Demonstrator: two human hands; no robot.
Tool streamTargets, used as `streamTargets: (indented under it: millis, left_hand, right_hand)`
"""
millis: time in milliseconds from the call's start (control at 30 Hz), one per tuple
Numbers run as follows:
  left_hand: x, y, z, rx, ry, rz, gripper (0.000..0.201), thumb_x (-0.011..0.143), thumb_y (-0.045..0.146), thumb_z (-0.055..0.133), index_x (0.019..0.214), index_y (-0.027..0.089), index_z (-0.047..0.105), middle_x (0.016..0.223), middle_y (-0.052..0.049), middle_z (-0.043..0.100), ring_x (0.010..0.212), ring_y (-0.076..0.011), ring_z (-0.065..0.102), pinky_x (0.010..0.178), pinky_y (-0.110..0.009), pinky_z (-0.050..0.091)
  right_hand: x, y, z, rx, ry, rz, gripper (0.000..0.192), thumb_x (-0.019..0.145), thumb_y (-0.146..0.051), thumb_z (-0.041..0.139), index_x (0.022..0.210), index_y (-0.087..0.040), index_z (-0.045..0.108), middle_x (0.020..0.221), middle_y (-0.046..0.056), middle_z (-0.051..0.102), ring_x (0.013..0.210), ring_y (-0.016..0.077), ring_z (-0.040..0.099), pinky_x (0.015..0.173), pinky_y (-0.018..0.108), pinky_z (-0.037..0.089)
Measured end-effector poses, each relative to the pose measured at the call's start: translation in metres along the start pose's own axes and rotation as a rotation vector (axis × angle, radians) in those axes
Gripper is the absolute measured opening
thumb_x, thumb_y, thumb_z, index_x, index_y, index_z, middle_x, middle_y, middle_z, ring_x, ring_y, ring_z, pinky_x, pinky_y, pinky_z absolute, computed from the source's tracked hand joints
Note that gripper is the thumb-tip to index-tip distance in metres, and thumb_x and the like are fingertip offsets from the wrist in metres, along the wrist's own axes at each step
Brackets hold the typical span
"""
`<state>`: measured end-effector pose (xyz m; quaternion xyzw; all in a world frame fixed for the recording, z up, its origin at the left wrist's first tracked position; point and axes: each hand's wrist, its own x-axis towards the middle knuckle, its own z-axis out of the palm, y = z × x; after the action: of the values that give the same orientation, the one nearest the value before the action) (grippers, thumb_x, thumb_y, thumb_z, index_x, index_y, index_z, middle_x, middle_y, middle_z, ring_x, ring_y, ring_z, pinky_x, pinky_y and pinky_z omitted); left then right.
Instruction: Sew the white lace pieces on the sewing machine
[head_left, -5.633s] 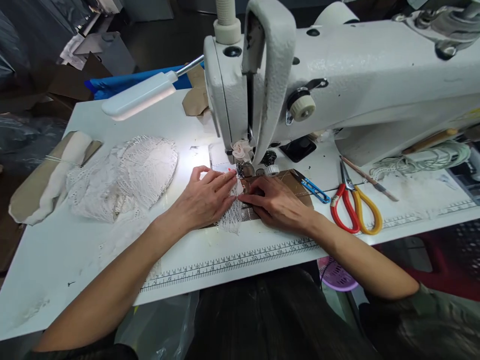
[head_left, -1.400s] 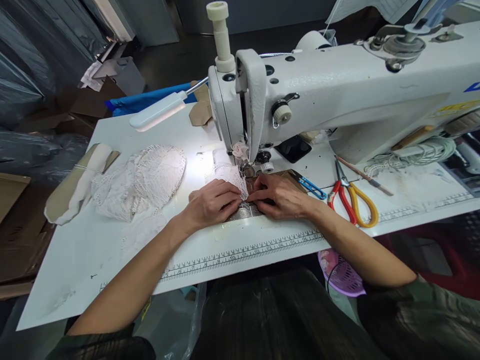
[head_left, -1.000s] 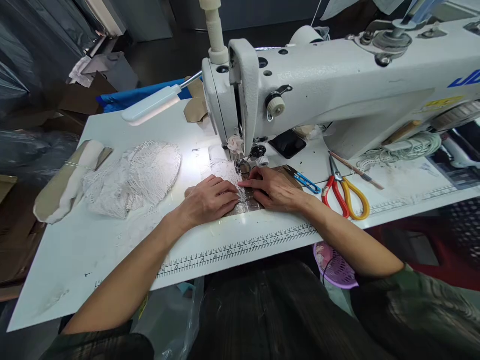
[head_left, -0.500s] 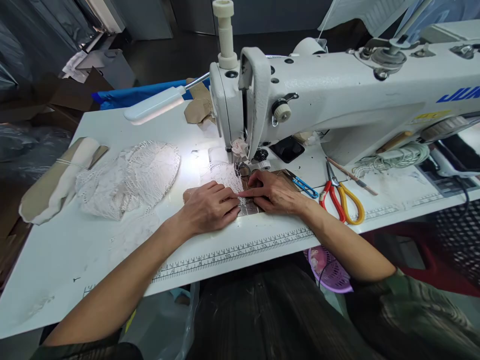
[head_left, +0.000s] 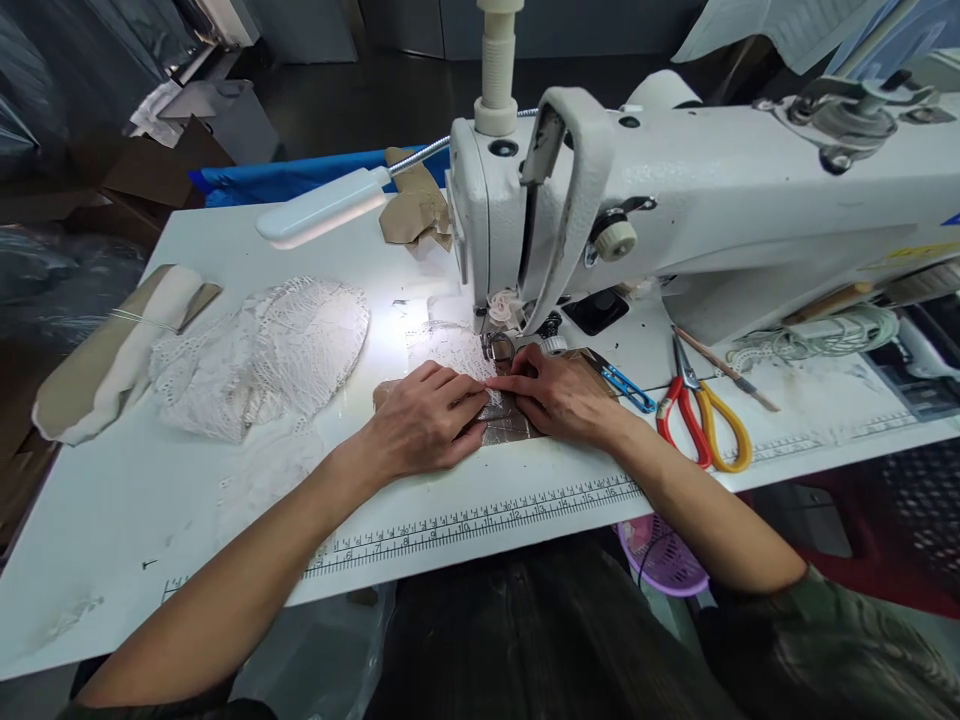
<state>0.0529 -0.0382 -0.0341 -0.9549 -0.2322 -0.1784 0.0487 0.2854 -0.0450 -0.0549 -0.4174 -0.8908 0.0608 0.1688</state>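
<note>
My left hand (head_left: 427, 420) lies flat on a white lace strip (head_left: 450, 350) and presses it onto a brown card piece (head_left: 517, 430) just in front of the presser foot (head_left: 496, 345) of the white sewing machine (head_left: 675, 220). My right hand (head_left: 562, 395) rests on the same card to the right, its fingertips meeting the left hand's at the lace edge. Most of the lace lies behind the needle, to the left. The seam itself is hidden by my fingers.
A heap of white lace (head_left: 262, 350) and a rolled fabric bundle (head_left: 112, 350) lie at the table's left. Red and yellow scissors (head_left: 705, 420), blue thread snips (head_left: 626, 385) and a pencil (head_left: 727, 370) lie to the right. A lamp (head_left: 322, 205) reaches over the table. A printed ruler (head_left: 465, 520) runs along the front edge.
The lace has fed away from me under the presser foot, and its loose tail near my fingers is gone. Both hands stay pressed on lace and card; the camera shifted slightly.
</note>
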Motion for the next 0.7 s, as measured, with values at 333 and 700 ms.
streamTargets:
  millis: [333, 700]
  left_hand:
    - [0.002, -0.002, 0.001, 0.039, -0.062, -0.061, 0.032, 0.092, 0.035, 0.051, 0.107, 0.011, 0.068, 0.099, -0.012, 0.071, 0.085, -0.0248, 0.064, 0.079, -0.042, 0.050]
    - [0.003, -0.006, 0.004, 0.016, -0.150, -0.122, 0.044, 0.094, 0.042, 0.048, 0.124, 0.012, 0.061, 0.127, -0.017, 0.063, 0.103, -0.0299, 0.063, 0.089, -0.049, 0.045]
  right_hand:
    - [0.008, -0.011, -0.006, -0.101, -0.022, 0.054, 0.040, 0.094, -0.017, 0.047, 0.131, -0.020, 0.062, 0.107, 0.013, 0.058, 0.082, 0.0178, 0.054, 0.069, 0.029, 0.047]
    - [0.008, -0.004, -0.006, 0.002, -0.048, 0.041, 0.038, 0.093, -0.020, 0.049, 0.128, -0.022, 0.062, 0.113, 0.013, 0.058, 0.082, 0.0194, 0.056, 0.071, 0.032, 0.049]
